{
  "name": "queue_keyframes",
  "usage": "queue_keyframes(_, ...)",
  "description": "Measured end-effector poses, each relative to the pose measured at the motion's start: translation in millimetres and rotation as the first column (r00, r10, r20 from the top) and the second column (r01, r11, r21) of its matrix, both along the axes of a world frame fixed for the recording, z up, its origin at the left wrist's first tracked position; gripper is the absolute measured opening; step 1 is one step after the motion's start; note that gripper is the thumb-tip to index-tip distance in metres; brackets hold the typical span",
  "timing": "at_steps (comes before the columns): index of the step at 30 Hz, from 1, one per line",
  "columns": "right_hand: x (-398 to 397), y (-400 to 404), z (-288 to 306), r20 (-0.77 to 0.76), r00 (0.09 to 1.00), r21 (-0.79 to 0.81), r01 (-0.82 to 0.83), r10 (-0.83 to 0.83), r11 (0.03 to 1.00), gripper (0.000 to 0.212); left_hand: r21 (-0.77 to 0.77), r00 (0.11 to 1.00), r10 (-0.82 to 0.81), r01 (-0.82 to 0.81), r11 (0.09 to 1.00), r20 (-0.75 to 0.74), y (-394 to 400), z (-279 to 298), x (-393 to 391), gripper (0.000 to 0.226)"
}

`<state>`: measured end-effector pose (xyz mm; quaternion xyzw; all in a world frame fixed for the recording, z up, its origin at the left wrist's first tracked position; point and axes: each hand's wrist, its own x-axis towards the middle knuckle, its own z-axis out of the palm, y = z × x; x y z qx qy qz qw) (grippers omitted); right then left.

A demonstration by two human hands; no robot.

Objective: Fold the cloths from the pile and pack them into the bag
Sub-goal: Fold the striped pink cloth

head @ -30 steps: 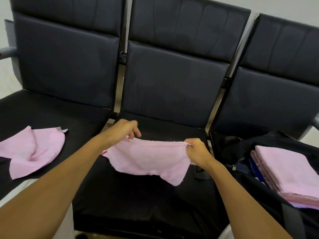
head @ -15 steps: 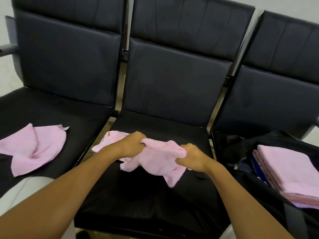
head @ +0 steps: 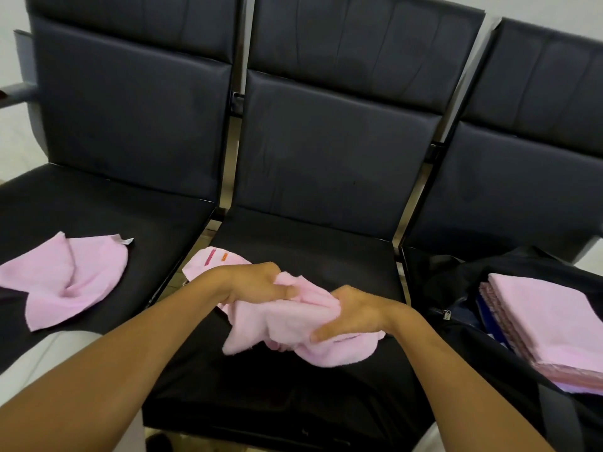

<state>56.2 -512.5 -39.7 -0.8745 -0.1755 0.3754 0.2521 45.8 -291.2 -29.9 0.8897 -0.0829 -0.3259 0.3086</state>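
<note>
I am seeing left hand (head: 257, 283) and right hand (head: 354, 313) both gripping bunched pink cloth (head: 293, 324) over middle seat (head: 310, 243). Bag (head: 463, 275) lying at 3 o'clock, folded stack (head: 541, 318) inside.

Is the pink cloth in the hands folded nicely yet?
Not yet. The pink cloth is bunched and wrinkled between the left hand and right hand, not flat.

Two bare forearms, no sleeves in view. Left grip (head: 261, 283) and right grip (head: 354, 313) without gloves, rings or a watch. Short, unpainted nails on the fingers (head: 318, 336).
</note>
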Motion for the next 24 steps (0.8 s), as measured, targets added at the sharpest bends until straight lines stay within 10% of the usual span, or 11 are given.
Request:
queue_keyframes(5,8,-3,-10,0.214,0.973,-0.118,0.118,-0.09,0.986,0.042,0.042,1.0,-0.025,0.024,0.999,0.015,5,-9,-6,0.058)
queue_keyframes(9,10,0,-8,0.289,0.927,0.095,0.219,-0.238,0.971,0.039,0.13,0.98,-0.026,0.001,0.992,0.198,8,-22,3,0.011)
queue_keyframes(18,16,-7,-12,0.323,0.904,0.285,0.188,-0.279,0.94,0.011,-0.301,0.913,0.27,-0.176,0.937,0.305,5,-11,7,0.014)
queue_keyframes(24,8,-1,4,0.401,0.912,-0.035,0.112,-0.088,0.993,0.039,0.13,0.944,0.015,-0.061,0.99,0.33,23,-10,9,0.032)
